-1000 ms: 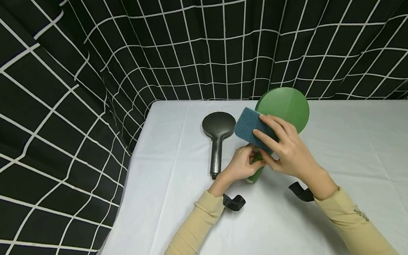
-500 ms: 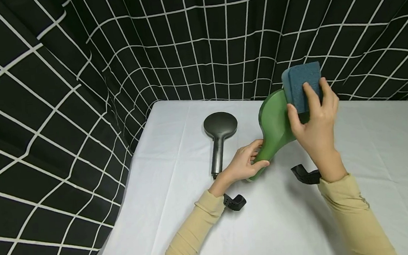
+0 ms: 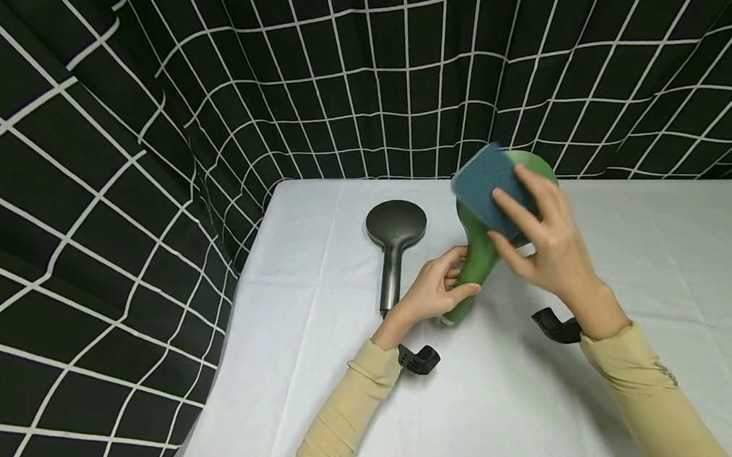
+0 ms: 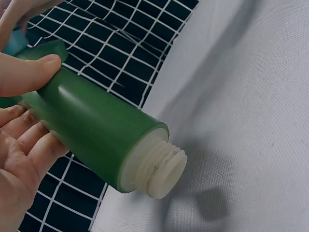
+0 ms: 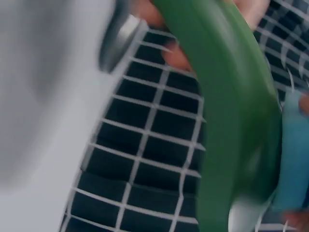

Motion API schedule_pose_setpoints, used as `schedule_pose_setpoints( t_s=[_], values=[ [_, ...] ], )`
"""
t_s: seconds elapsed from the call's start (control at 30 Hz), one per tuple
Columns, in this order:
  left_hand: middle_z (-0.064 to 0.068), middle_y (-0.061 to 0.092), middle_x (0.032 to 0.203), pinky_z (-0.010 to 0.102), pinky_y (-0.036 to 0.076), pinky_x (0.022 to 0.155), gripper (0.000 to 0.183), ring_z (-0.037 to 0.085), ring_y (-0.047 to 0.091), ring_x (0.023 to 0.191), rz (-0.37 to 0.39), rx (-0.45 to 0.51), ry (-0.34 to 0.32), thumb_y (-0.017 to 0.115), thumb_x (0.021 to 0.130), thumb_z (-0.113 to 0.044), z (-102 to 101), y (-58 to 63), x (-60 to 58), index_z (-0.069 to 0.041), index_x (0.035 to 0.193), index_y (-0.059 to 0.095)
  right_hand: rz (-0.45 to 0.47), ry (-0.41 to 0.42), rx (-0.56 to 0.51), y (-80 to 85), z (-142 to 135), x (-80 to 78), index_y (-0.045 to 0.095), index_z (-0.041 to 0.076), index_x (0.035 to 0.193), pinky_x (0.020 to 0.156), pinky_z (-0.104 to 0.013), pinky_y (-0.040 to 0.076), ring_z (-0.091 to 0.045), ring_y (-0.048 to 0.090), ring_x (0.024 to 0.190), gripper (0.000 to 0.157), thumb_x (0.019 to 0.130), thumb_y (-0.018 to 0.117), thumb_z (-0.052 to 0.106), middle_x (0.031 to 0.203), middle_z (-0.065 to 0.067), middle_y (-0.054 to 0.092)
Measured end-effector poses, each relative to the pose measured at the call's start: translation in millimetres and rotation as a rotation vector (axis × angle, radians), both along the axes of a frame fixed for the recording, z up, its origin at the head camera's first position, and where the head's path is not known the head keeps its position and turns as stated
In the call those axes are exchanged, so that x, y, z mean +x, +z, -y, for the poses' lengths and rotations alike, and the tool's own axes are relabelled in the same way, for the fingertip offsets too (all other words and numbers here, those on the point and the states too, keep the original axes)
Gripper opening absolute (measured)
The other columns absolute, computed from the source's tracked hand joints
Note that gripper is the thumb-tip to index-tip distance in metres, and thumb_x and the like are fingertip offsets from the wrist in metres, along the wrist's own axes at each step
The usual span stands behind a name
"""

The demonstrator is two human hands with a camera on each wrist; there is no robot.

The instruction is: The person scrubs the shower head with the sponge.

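Blue rectangular sponge [image 3: 488, 186] crossed green plastic showerhead [image 3: 480, 249] leftward, likely wiping | your right fingers [image 3: 519, 214] pinch it | left fingers [image 4: 44, 151] grip handle [image 4: 94, 121]

We see soft, even light on the white table [image 3: 487, 421], a faint shadow beside the right sleeve [image 3: 648, 396], black curtain [image 3: 336, 39] stretched toward the head view's edges, blue sponge [image 3: 488, 183] slightly blurred, dimmer wrist views, sheen on the green handle [image 4: 99, 121], right wrist view smeared.
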State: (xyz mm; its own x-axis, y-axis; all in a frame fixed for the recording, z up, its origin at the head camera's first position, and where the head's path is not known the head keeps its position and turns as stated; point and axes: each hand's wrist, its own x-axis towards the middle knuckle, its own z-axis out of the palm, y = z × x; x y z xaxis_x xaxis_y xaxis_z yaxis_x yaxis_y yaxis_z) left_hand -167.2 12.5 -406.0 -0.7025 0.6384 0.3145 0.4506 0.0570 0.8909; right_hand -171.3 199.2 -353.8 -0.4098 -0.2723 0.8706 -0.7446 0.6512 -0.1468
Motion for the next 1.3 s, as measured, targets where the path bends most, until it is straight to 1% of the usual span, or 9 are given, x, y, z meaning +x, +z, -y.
schedule_pose_setpoints(
  t_s=[0.1, 0.23, 0.33, 0.53, 0.63, 0.9, 1.03, 1.17, 1.3],
  values=[
    [0.022, 0.053, 0.112, 0.019, 0.047, 0.076, 0.048, 0.023, 0.058, 0.096, 0.025, -0.028, 0.019, 0.063, 0.079, 0.002, 0.6, 6.5, 3.0, 0.005, 0.122, 0.042, 0.067, -0.152, -0.175, 10.7, -10.1, -6.1, 0.055, 0.001, 0.118, 0.097, -0.048, 0.025, -0.034, 0.031, 0.12, 0.046, 0.08, 0.062, 0.027, 0.134, -0.018, 0.036],
    [0.021, 0.054, 0.111, 0.018, 0.047, 0.075, 0.049, 0.022, 0.059, 0.095, 0.043, -0.039, 0.022, 0.064, 0.078, 0.003, 1.4, 9.0, 3.8, 0.005, 0.122, 0.042, 0.093, -0.266, -0.219, 14.1, -12.3, -6.1, 0.051, 0.001, 0.122, 0.099, -0.047, 0.022, -0.032, 0.028, 0.122, 0.048, 0.08, 0.062, 0.023, 0.136, -0.017, 0.032],
    [0.022, 0.054, 0.111, 0.019, 0.047, 0.076, 0.049, 0.023, 0.059, 0.095, 0.047, -0.022, 0.015, 0.064, 0.078, 0.004, 2.4, 9.3, 2.1, 0.005, 0.122, 0.041, 0.029, -0.211, -0.143, 7.9, -3.8, -0.5, 0.054, 0.001, 0.119, 0.095, -0.051, 0.025, -0.038, 0.032, 0.118, 0.047, 0.08, 0.058, 0.027, 0.133, -0.02, 0.036],
    [0.025, 0.05, 0.113, 0.024, 0.048, 0.075, 0.05, 0.03, 0.058, 0.094, 0.069, 0.046, -0.034, 0.06, 0.08, 0.006, 5.4, 7.9, -1.5, 0.009, 0.124, 0.038, -0.057, 0.073, 0.142, -10.2, 13.3, 15.1, 0.059, 0.0, 0.111, 0.086, -0.054, 0.031, -0.044, 0.039, 0.111, 0.041, 0.084, 0.051, 0.029, 0.126, -0.026, 0.042],
    [0.026, 0.048, 0.115, 0.025, 0.049, 0.075, 0.05, 0.029, 0.058, 0.092, 0.088, 0.062, -0.059, 0.058, 0.081, 0.007, 5.6, 7.0, -1.9, 0.011, 0.126, 0.035, -0.068, 0.15, 0.183, -12.4, 13.2, 16.5, 0.06, -0.001, 0.109, 0.086, -0.053, 0.032, -0.045, 0.041, 0.109, 0.039, 0.085, 0.05, 0.029, 0.123, -0.028, 0.044],
    [0.026, 0.049, 0.115, 0.024, 0.047, 0.079, 0.052, 0.024, 0.056, 0.1, 0.181, 0.078, -0.078, 0.059, 0.08, 0.008, 4.7, 6.7, -2.1, 0.008, 0.126, 0.036, 0.015, -0.108, -0.228, 9.7, -13.2, -6.8, 0.057, 0.001, 0.115, 0.098, -0.046, 0.025, -0.034, 0.033, 0.119, 0.046, 0.08, 0.059, 0.031, 0.132, -0.016, 0.04],
    [0.026, 0.048, 0.118, 0.024, 0.046, 0.081, 0.053, 0.025, 0.055, 0.102, 0.187, 0.068, -0.086, 0.059, 0.079, 0.009, 5.5, 7.2, -1.6, 0.009, 0.127, 0.036, 0.075, -0.24, -0.273, 13.9, -23.3, -9.6, 0.053, 0.001, 0.121, 0.101, -0.042, 0.02, -0.027, 0.028, 0.123, 0.047, 0.081, 0.058, 0.026, 0.136, -0.012, 0.035],
    [0.026, 0.048, 0.118, 0.024, 0.046, 0.081, 0.052, 0.026, 0.055, 0.102, 0.184, 0.06, -0.081, 0.059, 0.079, 0.009, 6.6, 7.0, -1.2, 0.009, 0.127, 0.036, 0.062, -0.193, -0.203, 6.5, -19.2, 0.0, 0.054, 0.0, 0.118, 0.098, -0.047, 0.023, -0.032, 0.03, 0.121, 0.048, 0.081, 0.056, 0.03, 0.134, -0.017, 0.036],
    [0.027, 0.048, 0.115, 0.026, 0.047, 0.079, 0.05, 0.028, 0.056, 0.098, 0.165, 0.09, -0.087, 0.057, 0.08, 0.01, 7.5, 6.0, -2.8, 0.01, 0.126, 0.036, 0.001, -0.014, -0.079, -3.0, -7.0, 13.1, 0.059, -0.001, 0.11, 0.094, -0.051, 0.027, -0.041, 0.037, 0.114, 0.045, 0.081, 0.055, 0.032, 0.127, -0.024, 0.042]
  ],
)
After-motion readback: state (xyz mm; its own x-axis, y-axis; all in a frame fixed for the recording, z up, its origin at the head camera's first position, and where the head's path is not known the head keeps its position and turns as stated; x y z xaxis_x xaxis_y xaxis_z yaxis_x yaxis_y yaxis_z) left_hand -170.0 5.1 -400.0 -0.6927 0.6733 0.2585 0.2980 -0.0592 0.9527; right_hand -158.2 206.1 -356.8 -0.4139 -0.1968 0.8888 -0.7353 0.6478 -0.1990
